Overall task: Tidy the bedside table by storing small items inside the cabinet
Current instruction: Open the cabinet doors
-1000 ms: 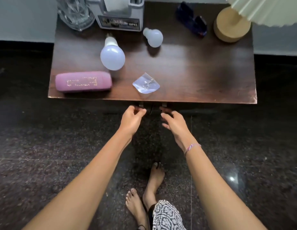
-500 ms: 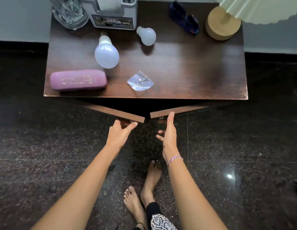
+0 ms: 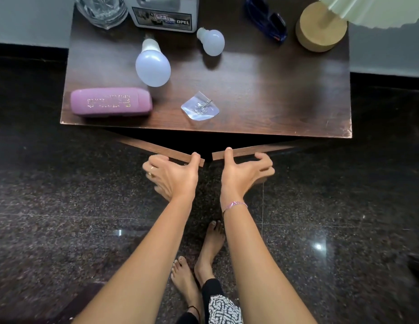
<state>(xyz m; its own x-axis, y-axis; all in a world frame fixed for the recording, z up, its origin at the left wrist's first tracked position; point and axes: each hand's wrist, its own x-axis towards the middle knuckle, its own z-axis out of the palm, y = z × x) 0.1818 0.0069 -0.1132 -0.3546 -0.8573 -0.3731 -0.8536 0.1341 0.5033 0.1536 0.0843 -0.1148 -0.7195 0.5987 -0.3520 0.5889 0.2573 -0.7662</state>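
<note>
2 grips (thumbs on top): left hand (image 3: 173, 176) holds left door (image 3: 157, 150), right hand (image 3: 241, 171) holds right door (image 3: 246, 151).

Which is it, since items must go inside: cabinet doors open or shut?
Partly open: doors angle outward, left hand and right hand gripping them.

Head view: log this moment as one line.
left hand grips left door edge | right hand grips right door edge | doors partly open | pink case, large bulb, small bulb, hook on tabletop
</note>
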